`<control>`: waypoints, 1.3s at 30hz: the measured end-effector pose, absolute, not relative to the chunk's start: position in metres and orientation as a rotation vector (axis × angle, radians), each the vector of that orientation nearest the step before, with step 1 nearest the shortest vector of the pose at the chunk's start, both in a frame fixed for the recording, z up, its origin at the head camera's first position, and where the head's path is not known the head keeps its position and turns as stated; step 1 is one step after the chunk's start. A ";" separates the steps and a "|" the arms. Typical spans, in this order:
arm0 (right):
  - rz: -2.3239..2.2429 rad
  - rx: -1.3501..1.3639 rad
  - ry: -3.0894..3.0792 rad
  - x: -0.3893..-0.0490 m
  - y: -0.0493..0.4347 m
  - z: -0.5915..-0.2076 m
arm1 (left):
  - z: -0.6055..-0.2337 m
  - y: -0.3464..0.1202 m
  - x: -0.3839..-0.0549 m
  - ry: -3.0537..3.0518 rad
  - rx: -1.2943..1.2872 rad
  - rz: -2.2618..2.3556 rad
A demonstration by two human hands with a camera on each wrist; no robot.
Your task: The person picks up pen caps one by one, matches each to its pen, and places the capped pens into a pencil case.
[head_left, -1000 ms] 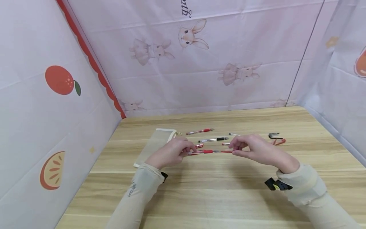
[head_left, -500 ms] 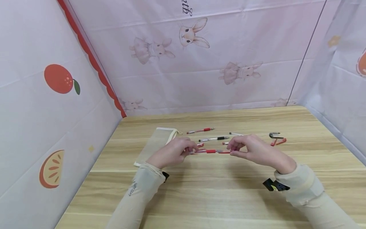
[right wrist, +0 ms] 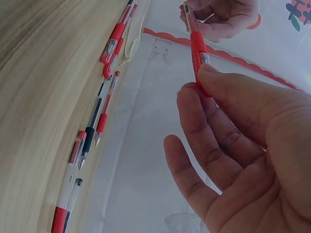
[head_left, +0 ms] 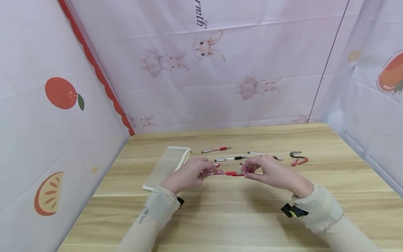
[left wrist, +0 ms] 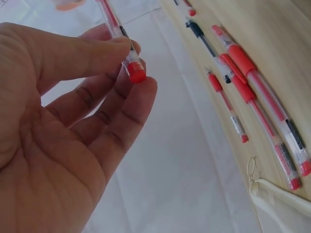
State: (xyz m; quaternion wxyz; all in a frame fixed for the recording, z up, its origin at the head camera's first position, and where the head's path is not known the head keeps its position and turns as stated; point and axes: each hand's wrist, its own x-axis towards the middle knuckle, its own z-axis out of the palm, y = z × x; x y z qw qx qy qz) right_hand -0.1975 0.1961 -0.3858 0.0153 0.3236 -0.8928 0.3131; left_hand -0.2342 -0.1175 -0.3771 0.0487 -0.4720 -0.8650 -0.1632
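Note:
A clear gel pen with a red grip [head_left: 231, 173] is held level between both hands, above the wooden table. My left hand [head_left: 189, 175] pinches its rear end, where a red plug [left wrist: 137, 73] shows between thumb and fingers. With thumb and fingertips my right hand [head_left: 272, 173] pinches a pen cap with a red clip [right wrist: 196, 60] at the pen's writing end. The clip lies alongside the red grip, and the metal tip shows within the clear cap. My right hand's other fingers are loosely spread.
Beyond the hands lie an uncapped red pen [head_left: 216, 149], a black pen [head_left: 230, 159] and several others, including a capped red pen [left wrist: 269, 92]. Loose black caps [head_left: 296, 154] and red caps [head_left: 299, 161] lie to the right. A mesh zip pouch [head_left: 163, 166] lies left.
My right hand has moved left with the red cap, which was apart from the pen's tip and now overlaps the grip. My left hand keeps its pinch. The head view has shifted slightly.

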 end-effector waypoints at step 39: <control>0.994 0.969 -2.733 -0.195 0.195 -0.386 | -0.382 -0.105 -0.225 -2.554 -1.422 -0.442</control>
